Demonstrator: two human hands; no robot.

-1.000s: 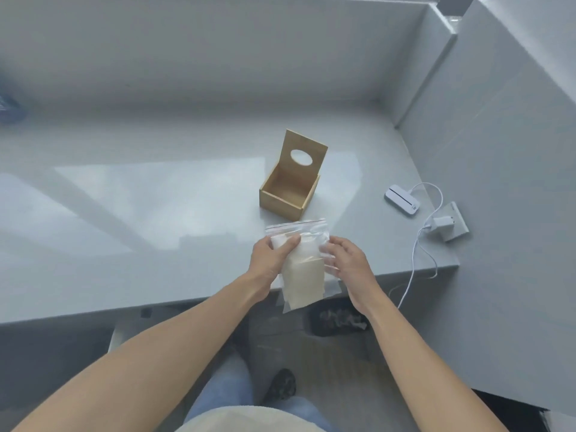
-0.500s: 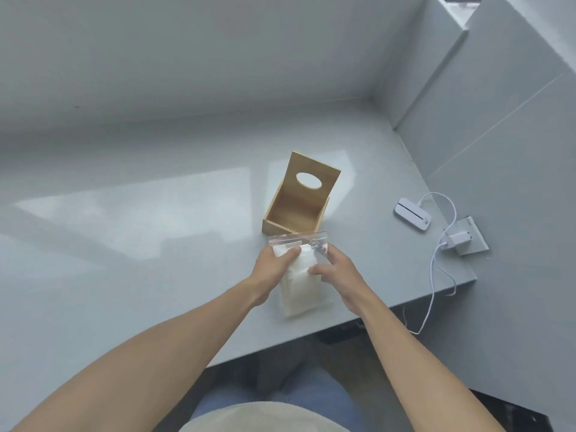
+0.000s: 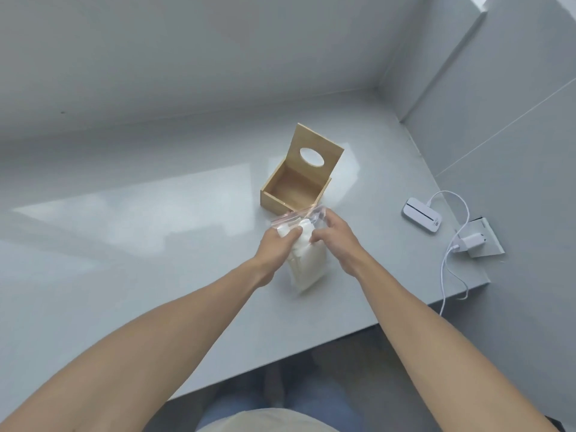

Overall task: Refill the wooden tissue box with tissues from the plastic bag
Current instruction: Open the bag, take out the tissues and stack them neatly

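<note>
The wooden tissue box [image 3: 274,201] stands empty on the grey table, its lid [image 3: 324,143] with an oval hole tipped up at the back. Just in front of it a clear plastic zip bag [image 3: 307,272] of white tissues stands on the table. My left hand [image 3: 277,247] has its fingers in the bag's mouth, pinching the top of the white tissues [image 3: 300,233]. On the bag's right side my right hand [image 3: 335,238] grips the upper edge near the red zip strip.
A white device [image 3: 421,214] with a cable lies at the right, beside a white charger plugged into a socket plate [image 3: 478,243]. The table's front edge [image 3: 311,347] runs diagonally below my arms. Grey walls close the back and right.
The bag has come from over the table's front edge onto the table close to the box. My left hand's fingers have gone deeper into the bag's mouth, onto the tissues.
</note>
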